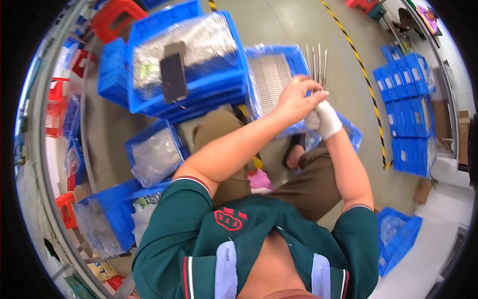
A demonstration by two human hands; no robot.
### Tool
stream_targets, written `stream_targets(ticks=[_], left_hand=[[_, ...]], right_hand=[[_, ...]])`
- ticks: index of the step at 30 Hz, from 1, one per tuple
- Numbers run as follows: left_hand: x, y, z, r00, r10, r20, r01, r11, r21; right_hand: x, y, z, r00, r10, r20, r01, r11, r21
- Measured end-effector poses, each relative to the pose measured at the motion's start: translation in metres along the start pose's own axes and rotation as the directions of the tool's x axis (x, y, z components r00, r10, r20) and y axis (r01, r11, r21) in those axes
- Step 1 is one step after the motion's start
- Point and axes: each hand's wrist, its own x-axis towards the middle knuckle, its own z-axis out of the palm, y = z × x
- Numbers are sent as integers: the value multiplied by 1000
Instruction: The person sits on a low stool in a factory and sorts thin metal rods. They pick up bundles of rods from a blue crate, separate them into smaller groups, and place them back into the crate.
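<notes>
Slim metal rods [320, 65]: fanned beyond the gloved right hand [322, 120], whose fingers appear closed on the near ends, presumably keeping the bunch together; bare left hand [298, 102] overlapping, fingers bent, pinch unclear. Blue crate [300, 59]: rim just left of the rods; open floor [343, 79] rightward to striped tape [359, 60].

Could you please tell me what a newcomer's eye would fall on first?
Probably the slim silver metal rods fanning out beyond the bare left hand and white-gloved right hand, above and right of centre. Next might come the black rectangular phone on clear plastic film over the blue plastic crate at upper left, and the yellow-and-black striped floor tape at right.
</notes>
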Motion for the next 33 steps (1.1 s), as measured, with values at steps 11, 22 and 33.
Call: stream_targets(ticks=[11,22,33], left_hand=[[-59,21,30,722,250,645,-458,872,173],[-53,19,24,708,188,681,-408,895,178],[-47,19,14,762,113,637,-309,929,205]], right_hand=[[10,-1,-122,831,-436,-344,-503,-326,-801],[89,12,-89,977,-166,133,12,-583,-812],[153,27,-69,984,4,176,147,-573,-806]])
